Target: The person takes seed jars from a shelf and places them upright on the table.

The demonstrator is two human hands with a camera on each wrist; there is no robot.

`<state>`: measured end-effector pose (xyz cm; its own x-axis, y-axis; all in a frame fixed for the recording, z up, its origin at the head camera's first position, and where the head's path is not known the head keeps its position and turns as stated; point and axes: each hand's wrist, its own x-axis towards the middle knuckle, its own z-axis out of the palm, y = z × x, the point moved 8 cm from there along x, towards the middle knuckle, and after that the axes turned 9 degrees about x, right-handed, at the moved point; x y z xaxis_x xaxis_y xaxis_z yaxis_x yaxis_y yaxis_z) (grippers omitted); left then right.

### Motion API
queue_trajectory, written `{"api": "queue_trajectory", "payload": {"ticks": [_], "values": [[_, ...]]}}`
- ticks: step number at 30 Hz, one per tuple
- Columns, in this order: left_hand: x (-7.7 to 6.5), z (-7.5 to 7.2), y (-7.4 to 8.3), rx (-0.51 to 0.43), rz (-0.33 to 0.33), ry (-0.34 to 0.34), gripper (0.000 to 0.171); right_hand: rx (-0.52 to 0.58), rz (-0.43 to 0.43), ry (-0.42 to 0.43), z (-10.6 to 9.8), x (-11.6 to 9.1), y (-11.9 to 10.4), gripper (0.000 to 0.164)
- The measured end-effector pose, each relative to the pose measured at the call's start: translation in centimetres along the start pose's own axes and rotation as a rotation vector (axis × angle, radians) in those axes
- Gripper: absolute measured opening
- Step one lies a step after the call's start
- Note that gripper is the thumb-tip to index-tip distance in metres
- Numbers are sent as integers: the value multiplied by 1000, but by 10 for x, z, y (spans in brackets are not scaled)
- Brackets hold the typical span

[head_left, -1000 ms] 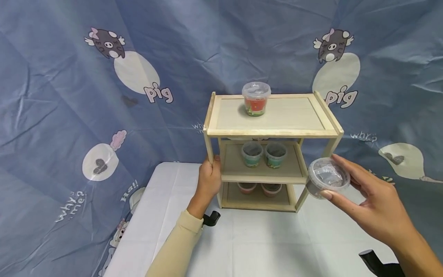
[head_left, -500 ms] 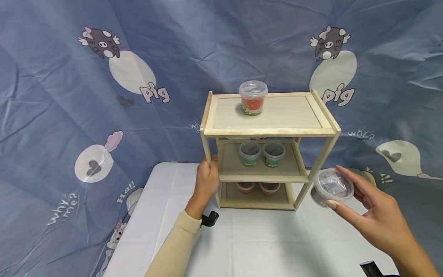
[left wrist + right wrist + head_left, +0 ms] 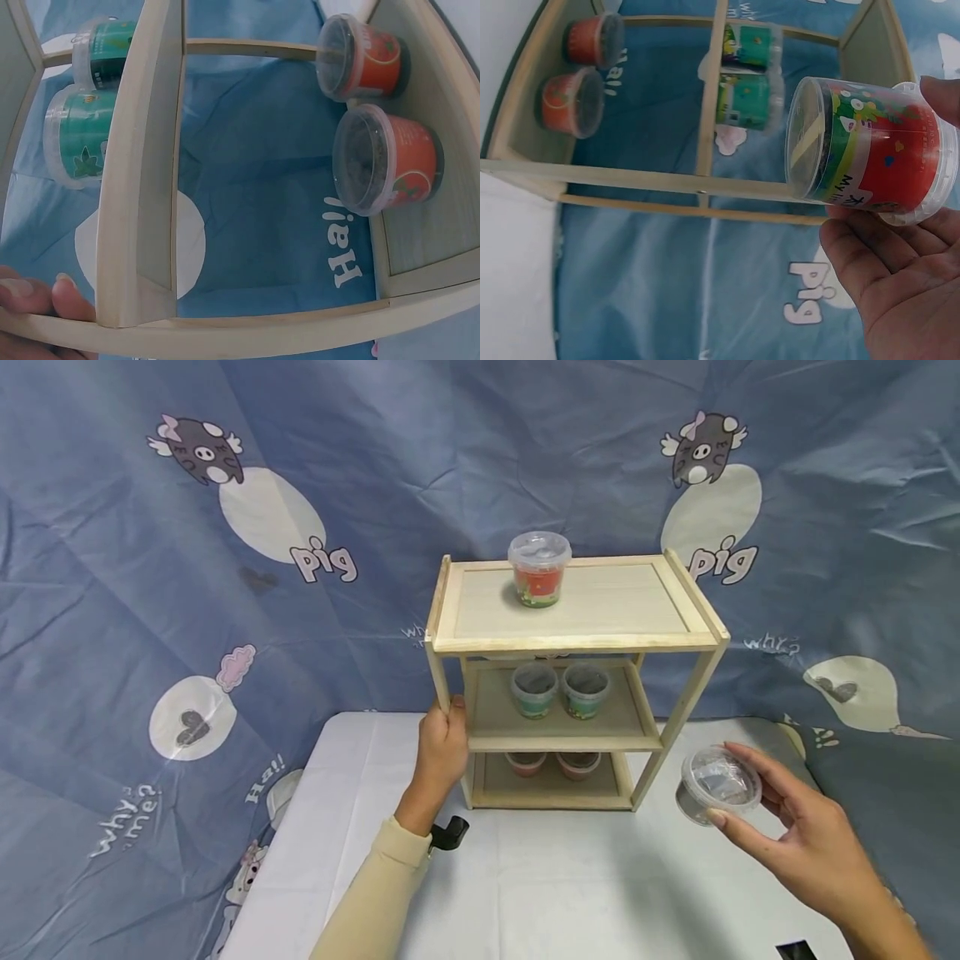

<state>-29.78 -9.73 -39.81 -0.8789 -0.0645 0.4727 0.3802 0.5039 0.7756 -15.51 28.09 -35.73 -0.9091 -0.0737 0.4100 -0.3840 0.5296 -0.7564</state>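
Observation:
My right hand point(image 3: 813, 835) holds a lidded clear plastic cup point(image 3: 720, 785) between thumb and fingers, off the shelf's right front post. In the right wrist view, a red label with flowers wraps this cup point(image 3: 885, 142), which is turned on its side there. My left hand point(image 3: 441, 743) grips the left front post of a three-tier wooden shelf point(image 3: 630, 602). On its top board stands a red-labelled lidded cup point(image 3: 538, 578). Two green cups point(image 3: 534, 693) sit side by side on the middle tier. Two red cups point(image 3: 405, 161) occupy the bottom tier, partly hidden in the head view.
The shelf stands on a white-covered table point(image 3: 555, 885). Behind and beside it hangs a blue cloth point(image 3: 390, 468) with pig prints. Black camera mounts are on both wrists, the left mount point(image 3: 450, 833) showing more fully.
My right hand has lowered the cup and drawn it away from the shelf's right post. My left hand keeps its grip; the whole scene has shifted slightly left in the head view.

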Motion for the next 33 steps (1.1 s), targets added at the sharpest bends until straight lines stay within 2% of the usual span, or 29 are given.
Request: {"api": "queue_trajectory", "payload": {"ticks": [8, 18, 26, 33], "values": [[0, -1, -1, -10, 0, -5, 41, 44, 19, 4, 9, -8, 13, 79], [-1, -3, -2, 9, -14, 8, 40, 20, 37, 6, 10, -16, 21, 78], [-1, -6, -2, 13, -19, 16, 38, 40, 124, -63, 20, -27, 37, 75], [0, 0, -1, -5, -5, -7, 39, 13, 264, -123, 38, -46, 57, 72]]}}
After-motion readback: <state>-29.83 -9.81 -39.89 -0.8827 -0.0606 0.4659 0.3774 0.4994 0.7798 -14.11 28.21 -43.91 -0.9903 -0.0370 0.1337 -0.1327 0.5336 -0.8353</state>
